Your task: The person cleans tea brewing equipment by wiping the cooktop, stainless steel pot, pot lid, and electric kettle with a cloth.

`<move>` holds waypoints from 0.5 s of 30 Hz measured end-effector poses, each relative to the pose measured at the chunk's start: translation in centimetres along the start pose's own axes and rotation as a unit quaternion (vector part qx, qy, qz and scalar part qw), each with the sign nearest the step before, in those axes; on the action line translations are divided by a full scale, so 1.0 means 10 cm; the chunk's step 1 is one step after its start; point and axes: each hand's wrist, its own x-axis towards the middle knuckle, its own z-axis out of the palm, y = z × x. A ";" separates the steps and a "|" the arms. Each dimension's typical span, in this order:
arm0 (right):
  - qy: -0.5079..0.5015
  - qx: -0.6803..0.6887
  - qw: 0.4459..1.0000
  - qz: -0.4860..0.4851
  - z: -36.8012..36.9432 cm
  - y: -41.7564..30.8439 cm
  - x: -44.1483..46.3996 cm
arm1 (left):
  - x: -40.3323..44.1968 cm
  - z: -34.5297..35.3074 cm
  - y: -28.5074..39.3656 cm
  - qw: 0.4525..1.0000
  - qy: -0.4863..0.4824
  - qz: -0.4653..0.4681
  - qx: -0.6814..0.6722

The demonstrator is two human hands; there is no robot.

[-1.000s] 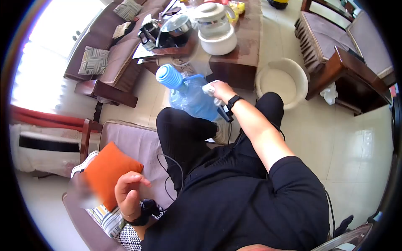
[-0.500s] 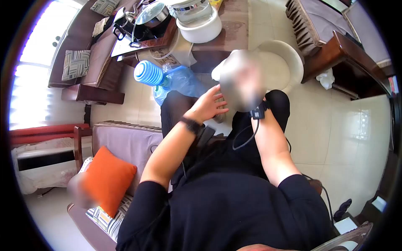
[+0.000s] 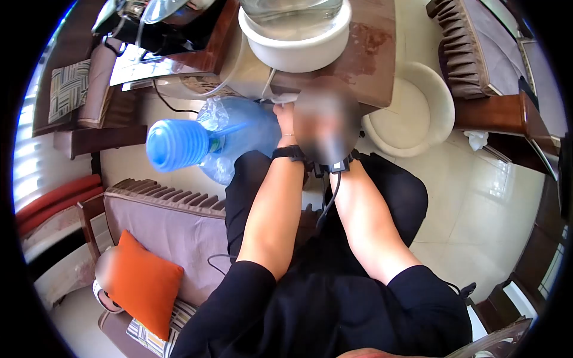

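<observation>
- small whitish item (image 3: 286, 98) is apparently being handled, left hand (image 3: 287, 121) and right hand (image 3: 329, 125) held close together
- fingers apart or clamped? can't be told
- steadiness's probably called for

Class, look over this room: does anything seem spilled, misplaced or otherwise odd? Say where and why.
Dark, uneven patches on the brown table beside the white basin look like possible spilled water. A crumpled white item low by the wooden armrest could be litter.

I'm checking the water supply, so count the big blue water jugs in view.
1: the blue water jug, beside the left knee, to the left of the left hand. Others might be hidden behind the table.
</observation>
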 end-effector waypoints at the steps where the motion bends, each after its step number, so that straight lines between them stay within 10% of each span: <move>1: 0.006 -0.007 1.000 0.001 -0.06 0.03 0.08 | 0.01 0.01 0.00 1.000 0.020 0.002 0.014; 5: 0.025 -0.039 0.999 0.006 -0.23 0.12 0.37 | -0.08 0.10 0.16 0.885 0.165 -0.362 -0.242; 15: 0.066 -0.119 0.991 -0.007 -0.53 -0.23 0.17 | -0.28 0.62 -0.07 0.878 0.004 -0.334 -0.342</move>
